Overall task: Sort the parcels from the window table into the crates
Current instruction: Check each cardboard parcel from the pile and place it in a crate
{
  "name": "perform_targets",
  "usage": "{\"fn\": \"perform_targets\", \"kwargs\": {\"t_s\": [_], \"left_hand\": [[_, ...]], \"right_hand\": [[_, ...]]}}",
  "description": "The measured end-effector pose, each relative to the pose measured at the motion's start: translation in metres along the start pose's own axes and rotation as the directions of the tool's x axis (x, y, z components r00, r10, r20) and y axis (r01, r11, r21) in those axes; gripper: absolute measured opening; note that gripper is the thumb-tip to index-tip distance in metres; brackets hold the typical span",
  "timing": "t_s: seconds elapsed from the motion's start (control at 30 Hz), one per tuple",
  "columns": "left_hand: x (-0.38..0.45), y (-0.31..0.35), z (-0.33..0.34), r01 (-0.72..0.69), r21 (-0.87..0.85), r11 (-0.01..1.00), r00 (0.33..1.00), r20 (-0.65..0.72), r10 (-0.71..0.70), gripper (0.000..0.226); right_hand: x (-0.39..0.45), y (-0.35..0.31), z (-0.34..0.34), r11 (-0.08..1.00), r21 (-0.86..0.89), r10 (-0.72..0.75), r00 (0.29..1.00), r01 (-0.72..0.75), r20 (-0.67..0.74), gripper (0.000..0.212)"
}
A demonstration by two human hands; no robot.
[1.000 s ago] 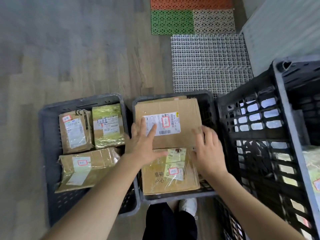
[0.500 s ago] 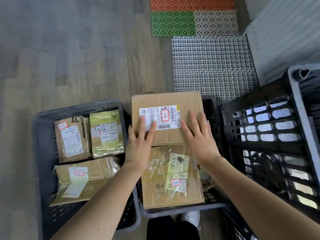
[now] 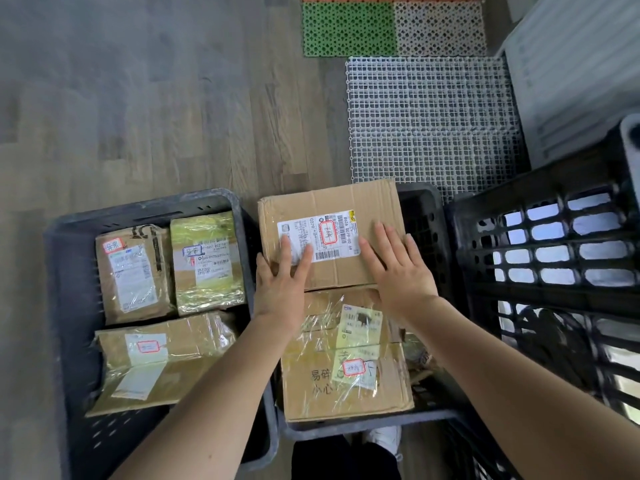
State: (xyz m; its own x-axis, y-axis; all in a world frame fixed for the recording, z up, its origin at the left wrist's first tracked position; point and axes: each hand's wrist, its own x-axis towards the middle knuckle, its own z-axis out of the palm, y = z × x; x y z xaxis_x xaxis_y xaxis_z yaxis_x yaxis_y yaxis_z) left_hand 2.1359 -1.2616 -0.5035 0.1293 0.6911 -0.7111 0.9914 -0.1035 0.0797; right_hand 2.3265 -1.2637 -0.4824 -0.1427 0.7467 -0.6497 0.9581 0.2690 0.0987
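Observation:
A brown cardboard parcel with a white shipping label lies at the far end of the middle grey crate. My left hand rests flat on its near left corner, fingers straight over the label. My right hand lies flat on its right side, fingers spread. Closer to me in the same crate sits a taped box with a yellow label. The left grey crate holds three wrapped parcels.
A tall black slatted crate stands at the right, close to my right arm. White, green and beige plastic grid mats lie on the wooden floor beyond the crates. My shoe shows below the middle crate.
The labelled parcel has slid toward the crate's far end under my hands. My right hand moved from its near right corner onto its top; both hands now lie flat on it.

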Motion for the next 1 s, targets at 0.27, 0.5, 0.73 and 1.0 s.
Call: {"fn": "perform_targets", "kwargs": {"t_s": [0.27, 0.5, 0.73, 1.0], "left_hand": [[-0.038, 0.009, -0.024, -0.059, 0.152, 0.987, 0.995, -0.065, 0.070, 0.075], [-0.040, 0.007, 0.000, -0.103, 0.117, 0.988, 0.993, 0.078, 0.094, 0.087], [-0.042, 0.010, -0.016, -0.087, 0.129, 0.988, 0.993, 0.096, 0.075, 0.086], [-0.060, 0.016, -0.019, -0.135, 0.152, 0.979, 0.980, 0.164, 0.109, 0.078]], "right_hand": [[-0.031, -0.006, -0.012, 0.983, 0.182, 0.021, 0.966, 0.027, -0.258, 0.067], [-0.035, 0.005, 0.010, 0.993, 0.113, -0.028, 0.994, 0.039, -0.103, 0.071], [-0.038, 0.006, -0.007, 0.993, 0.114, -0.030, 0.998, 0.037, -0.062, 0.067], [-0.071, 0.007, 0.002, 0.993, 0.118, -0.012, 0.999, 0.016, -0.035, 0.066]]}}
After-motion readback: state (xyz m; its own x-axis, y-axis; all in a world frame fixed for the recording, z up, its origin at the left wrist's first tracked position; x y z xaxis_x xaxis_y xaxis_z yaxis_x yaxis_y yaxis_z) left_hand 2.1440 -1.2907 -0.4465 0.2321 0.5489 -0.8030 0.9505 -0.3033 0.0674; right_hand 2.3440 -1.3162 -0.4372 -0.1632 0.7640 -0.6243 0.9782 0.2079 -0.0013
